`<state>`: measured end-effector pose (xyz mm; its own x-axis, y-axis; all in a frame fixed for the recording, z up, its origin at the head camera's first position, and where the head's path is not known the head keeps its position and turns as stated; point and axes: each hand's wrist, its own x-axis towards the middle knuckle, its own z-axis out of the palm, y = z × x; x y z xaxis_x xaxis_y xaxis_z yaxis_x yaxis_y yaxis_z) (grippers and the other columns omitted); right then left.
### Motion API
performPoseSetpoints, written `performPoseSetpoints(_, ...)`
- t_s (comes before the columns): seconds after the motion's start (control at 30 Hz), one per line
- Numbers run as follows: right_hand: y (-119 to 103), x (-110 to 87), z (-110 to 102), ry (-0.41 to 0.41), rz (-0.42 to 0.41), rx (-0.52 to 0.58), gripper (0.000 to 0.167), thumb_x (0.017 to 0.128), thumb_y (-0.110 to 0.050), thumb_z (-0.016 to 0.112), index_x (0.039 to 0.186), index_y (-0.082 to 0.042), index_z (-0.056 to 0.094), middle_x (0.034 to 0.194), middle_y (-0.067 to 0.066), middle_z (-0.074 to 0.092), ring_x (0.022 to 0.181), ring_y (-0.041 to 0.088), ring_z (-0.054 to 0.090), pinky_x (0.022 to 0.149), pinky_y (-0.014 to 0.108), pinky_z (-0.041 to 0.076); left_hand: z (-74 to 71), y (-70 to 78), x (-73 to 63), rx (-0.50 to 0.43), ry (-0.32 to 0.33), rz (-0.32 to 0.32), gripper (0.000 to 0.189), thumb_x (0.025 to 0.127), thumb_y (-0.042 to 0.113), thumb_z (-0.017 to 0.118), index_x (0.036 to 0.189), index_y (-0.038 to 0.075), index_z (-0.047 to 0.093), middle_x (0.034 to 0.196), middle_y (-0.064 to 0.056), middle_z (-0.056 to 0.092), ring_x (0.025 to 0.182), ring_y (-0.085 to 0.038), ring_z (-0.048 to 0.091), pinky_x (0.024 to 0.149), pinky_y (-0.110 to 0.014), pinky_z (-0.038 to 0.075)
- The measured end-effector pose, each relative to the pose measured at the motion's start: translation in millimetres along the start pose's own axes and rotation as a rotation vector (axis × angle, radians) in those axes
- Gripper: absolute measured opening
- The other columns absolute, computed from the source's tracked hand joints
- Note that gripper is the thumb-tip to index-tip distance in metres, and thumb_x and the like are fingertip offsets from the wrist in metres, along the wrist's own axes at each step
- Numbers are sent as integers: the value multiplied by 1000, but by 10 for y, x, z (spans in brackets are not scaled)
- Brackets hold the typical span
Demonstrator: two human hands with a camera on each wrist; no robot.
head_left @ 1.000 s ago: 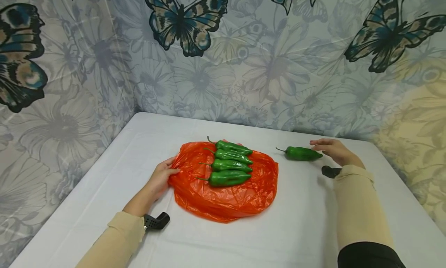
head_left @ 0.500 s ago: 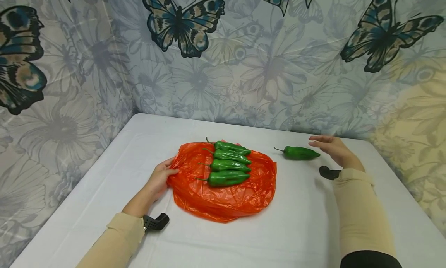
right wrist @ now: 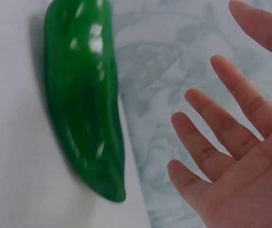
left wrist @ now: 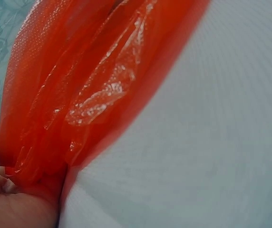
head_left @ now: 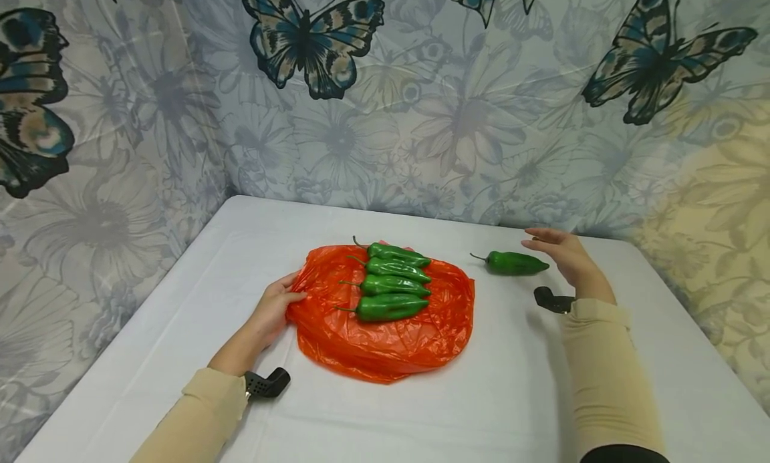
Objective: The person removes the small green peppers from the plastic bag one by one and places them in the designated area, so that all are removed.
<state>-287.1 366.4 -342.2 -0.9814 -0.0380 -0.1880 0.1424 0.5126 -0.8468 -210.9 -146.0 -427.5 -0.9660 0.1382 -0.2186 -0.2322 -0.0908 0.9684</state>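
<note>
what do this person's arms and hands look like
The left sleeve and right sleeve are beige and cuffed. The left wrist device and right wrist device are black and bent. A black covering meets the right sleeve. Left hand and right hand are ungloved.

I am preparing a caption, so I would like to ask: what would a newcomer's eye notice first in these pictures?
Most likely the bright red-orange plastic bag on the white table, with four green peppers in a row on it and the left hand gripping its left edge. Next, probably the fifth pepper, alone to the right of the bag, with the right hand near it, not touching. Large butterflies on the wall also stand out.
</note>
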Motion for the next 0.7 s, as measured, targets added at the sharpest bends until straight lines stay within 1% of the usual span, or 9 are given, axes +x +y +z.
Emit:
performPoseSetpoints(0.03, -19, -21, 20, 11, -12, 17, 67, 86, -40, 64, 141, -10, 38, 149, 12, 29, 141, 34, 12, 114, 55, 5, 4, 2, 1, -1, -1, 0, 58, 92, -2, 41, 147, 3, 22, 151, -16, 29, 96, 4, 53, 79, -12, 48)
performPoseSetpoints(0.13, -67, -65, 81, 32, -45, 63, 61, 86, -36, 64, 138, -13, 41, 147, 12, 31, 141, 34, 15, 115, 51, 7, 12, 9, 0, -1, -6, -1, 59, 92, -2, 41, 147, 3, 22, 151, -16, 28, 98, 4, 53, 79, -11, 48)
performPoseSetpoints(0.2, -95, -82, 125, 39, -70, 80, 61, 87, -33, 64, 138, -10, 40, 148, 12, 30, 141, 34, 16, 116, 50, 9, 15, 13, -7, -1, -5, -6, 59, 92, -2, 41, 147, 3, 22, 151, -16, 28, 97, 3, 53, 79, -11, 48)
performPoseSetpoints(0.23, -109, -90, 145, 42, -80, 78, 63, 87, -33, 64, 139, -8, 39, 150, 15, 27, 141, 34, 16, 116, 50, 10, 15, 14, -10, 0, -6, -7, 59, 92, -1, 41, 147, 3, 22, 151, -16, 28, 97, 3, 53, 79, -11, 48)
performPoseSetpoints(0.27, -124, -93, 163, 42, -86, 69, 67, 87, -33, 64, 142, -5, 36, 153, 18, 21, 141, 34, 15, 115, 50, 10, 15, 15, -13, -1, -7, -8, 59, 92, -1, 41, 148, 3, 22, 151, -16, 28, 98, 3, 53, 79, -11, 48)
performPoseSetpoints(0.37, -176, -123, 207, 42, -116, 50, 74, 88, -32, 63, 144, 1, 29, 154, 20, 18, 142, 35, 14, 115, 51, 11, 15, 18, -17, -5, -11, -11, 59, 92, -1, 41, 148, 4, 21, 151, -15, 28, 97, 3, 53, 79, -12, 48)
performPoseSetpoints(0.47, -236, -171, 240, 34, -136, 48, 74, 88, -31, 63, 145, 0, 27, 154, 18, 19, 142, 32, 14, 115, 51, 12, 12, 22, -11, -13, -15, -15, 59, 92, -1, 41, 148, 4, 22, 151, -15, 28, 97, 3, 54, 79, -12, 48)
performPoseSetpoints(0.57, -295, -217, 268, 16, -167, 71, 71, 89, -28, 62, 145, -1, 27, 155, 15, 18, 143, 31, 13, 115, 51, 13, 5, 24, -3, -15, -12, -17, 59, 92, -1, 41, 148, 4, 22, 151, -15, 28, 98, 1, 54, 79, -13, 49)
performPoseSetpoints(0.7, -366, -280, 319, 9, -206, 97, 64, 89, -24, 63, 143, -4, 34, 155, 11, 21, 143, 30, 15, 114, 50, 15, -1, 17, 5, -12, -8, -16, 59, 92, -1, 41, 148, 4, 22, 151, -15, 29, 98, 1, 54, 79, -13, 49)
